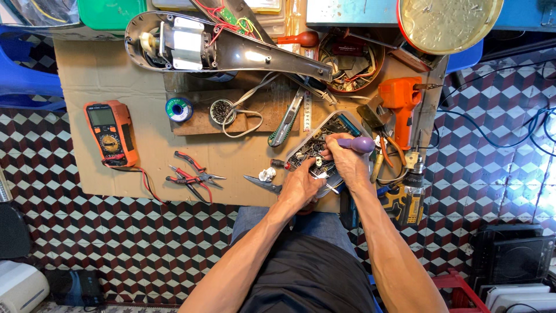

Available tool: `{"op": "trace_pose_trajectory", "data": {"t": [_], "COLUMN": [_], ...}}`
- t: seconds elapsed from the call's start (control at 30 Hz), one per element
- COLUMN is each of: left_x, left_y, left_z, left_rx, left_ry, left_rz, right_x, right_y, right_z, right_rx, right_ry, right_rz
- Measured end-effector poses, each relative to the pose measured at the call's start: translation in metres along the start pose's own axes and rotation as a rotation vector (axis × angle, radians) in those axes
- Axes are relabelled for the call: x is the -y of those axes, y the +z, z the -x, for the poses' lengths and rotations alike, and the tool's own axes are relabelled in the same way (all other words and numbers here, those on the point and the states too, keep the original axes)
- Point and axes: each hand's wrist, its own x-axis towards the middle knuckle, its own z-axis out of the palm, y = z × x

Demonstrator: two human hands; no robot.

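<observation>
My right hand [346,160] grips a purple-handled screwdriver [358,144] over a clear plastic tray [336,120] of small screws and parts. My left hand [301,186] rests at the tray's near edge, its fingers pinching a small part; I cannot make out what it is. Both hands work close together above the tray, on a sheet of cardboard [104,75] laid on the floor.
An opened appliance housing with a motor [191,43] lies at the back. Around it are an orange multimeter [110,132], red pliers [194,174], solder spool [178,108], utility knife [286,124], orange glue gun [402,101], cordless drill [410,194] and a round tin [353,66].
</observation>
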Motion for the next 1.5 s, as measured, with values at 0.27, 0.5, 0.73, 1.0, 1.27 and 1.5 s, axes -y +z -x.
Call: {"op": "trace_pose_trajectory", "data": {"t": [0.27,0.5,0.73,1.0,1.27,1.5], "left_x": [-0.008,-0.005,-0.005,-0.015,-0.021,-0.022], "left_y": [-0.003,-0.001,-0.004,-0.017,-0.019,-0.018], "left_z": [0.001,0.000,-0.004,0.001,0.006,0.003], "left_rx": [0.015,0.038,-0.004,0.093,0.127,0.140], "left_ry": [-0.037,-0.063,-0.144,-0.102,-0.062,-0.092], "left_rz": [0.058,0.425,1.061,1.068,1.079,1.056], "right_x": [0.001,-0.007,-0.024,-0.029,-0.015,-0.011], "right_y": [-0.004,-0.018,-0.055,-0.075,-0.075,-0.075], "right_z": [0.000,0.005,0.025,0.047,0.060,0.070], "right_rx": [-0.013,-0.048,-0.050,-0.089,-0.042,-0.041], "right_ry": [-0.040,0.000,0.033,0.083,-0.050,-0.093], "right_rz": [-0.044,-0.175,-0.479,-0.656,-0.614,-0.539]}}
